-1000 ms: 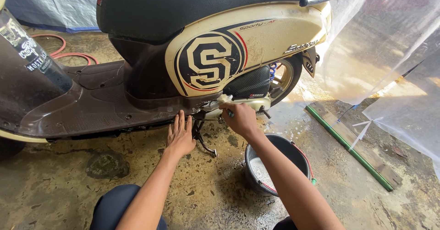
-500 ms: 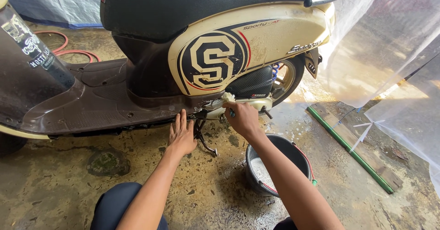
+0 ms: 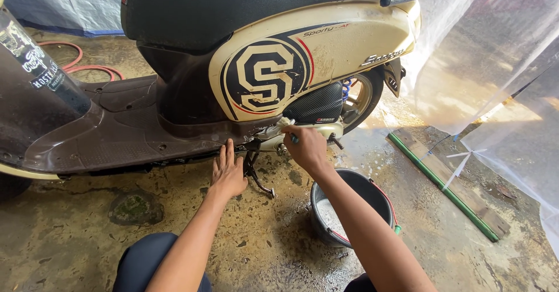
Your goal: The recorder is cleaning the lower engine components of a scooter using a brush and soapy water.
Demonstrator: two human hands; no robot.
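1. Two bare hands work low on a cream-and-brown scooter (image 3: 326, 53).
2. Left hand (image 3: 228, 172) lies flat, fingers spread, on the wet concrete floor (image 3: 75, 239) beside the kickstand (image 3: 258, 178), gripping nothing.
3. Right hand (image 3: 305, 147) is curled around a small brush (image 3: 286, 123) pressed against the pale engine cover (image 3: 326, 130).
4. Just below its forearm stands a dark bucket (image 3: 372, 190) holding soapy water.

I see bright daylight glaring through the plastic sheeting (image 3: 489, 53) at right, soft shadows, sharp focus, slight edge distortion.
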